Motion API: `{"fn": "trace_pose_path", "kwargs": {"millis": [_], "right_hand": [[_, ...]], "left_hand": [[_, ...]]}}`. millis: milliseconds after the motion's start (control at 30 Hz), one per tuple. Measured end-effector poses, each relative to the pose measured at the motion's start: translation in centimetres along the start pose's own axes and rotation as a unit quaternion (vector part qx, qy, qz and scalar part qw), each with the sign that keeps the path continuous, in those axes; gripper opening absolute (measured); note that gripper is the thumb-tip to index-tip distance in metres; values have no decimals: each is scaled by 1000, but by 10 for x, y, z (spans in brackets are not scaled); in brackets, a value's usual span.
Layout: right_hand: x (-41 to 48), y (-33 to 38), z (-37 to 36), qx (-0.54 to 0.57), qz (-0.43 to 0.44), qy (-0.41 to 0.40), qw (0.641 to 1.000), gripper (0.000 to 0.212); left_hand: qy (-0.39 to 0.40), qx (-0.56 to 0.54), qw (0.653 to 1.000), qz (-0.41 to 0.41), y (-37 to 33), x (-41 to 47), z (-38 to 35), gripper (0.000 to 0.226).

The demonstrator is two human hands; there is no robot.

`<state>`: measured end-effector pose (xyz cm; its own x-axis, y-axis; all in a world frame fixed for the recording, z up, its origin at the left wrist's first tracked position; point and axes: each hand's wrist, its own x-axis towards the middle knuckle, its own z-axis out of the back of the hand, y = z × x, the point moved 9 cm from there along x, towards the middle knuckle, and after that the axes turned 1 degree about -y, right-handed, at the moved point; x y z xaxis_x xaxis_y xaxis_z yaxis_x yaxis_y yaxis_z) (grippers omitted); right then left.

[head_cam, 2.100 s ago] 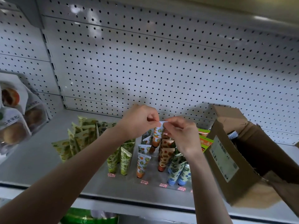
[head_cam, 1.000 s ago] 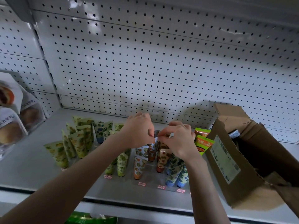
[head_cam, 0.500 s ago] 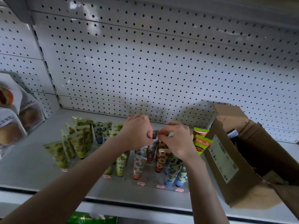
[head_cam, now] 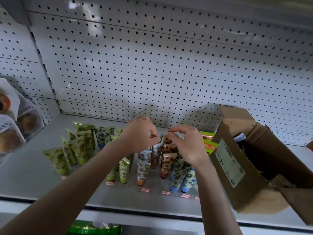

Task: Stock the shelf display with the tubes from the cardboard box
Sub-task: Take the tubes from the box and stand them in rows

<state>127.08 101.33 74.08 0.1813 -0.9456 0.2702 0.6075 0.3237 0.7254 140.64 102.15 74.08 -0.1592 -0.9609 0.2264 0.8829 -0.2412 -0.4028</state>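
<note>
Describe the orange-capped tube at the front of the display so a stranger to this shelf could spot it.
Start at the open cardboard box on the right of the shelf and move left past the blue-capped tubes and a brown-capped tube. The orange-capped tube comes next, standing cap down: pale, printed with orange fruit, the only front-row tube with that cap colour.

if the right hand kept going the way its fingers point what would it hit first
Probably the left hand: fingers of the right hand point left at it, over a tube top. Depth is unclear; the tube may come first.
</note>
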Motion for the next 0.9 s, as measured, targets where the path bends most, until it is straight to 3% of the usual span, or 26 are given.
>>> {"fn": "trace_pose_path", "kwargs": {"millis": [267,567,900], "right_hand": [[-2,7,42,97,19,-67,993,12],[-14,-20,139,101,7,-122,987,16],[-23,-91,204,41,-77,-101,991,6]], "left_hand": [[-108,-176,978,-23,-23,-1,34,7],[-95,-270,958,-37,-80,14,12,23],[-60,-295,951,-72,-156,31,-31,23]]}}
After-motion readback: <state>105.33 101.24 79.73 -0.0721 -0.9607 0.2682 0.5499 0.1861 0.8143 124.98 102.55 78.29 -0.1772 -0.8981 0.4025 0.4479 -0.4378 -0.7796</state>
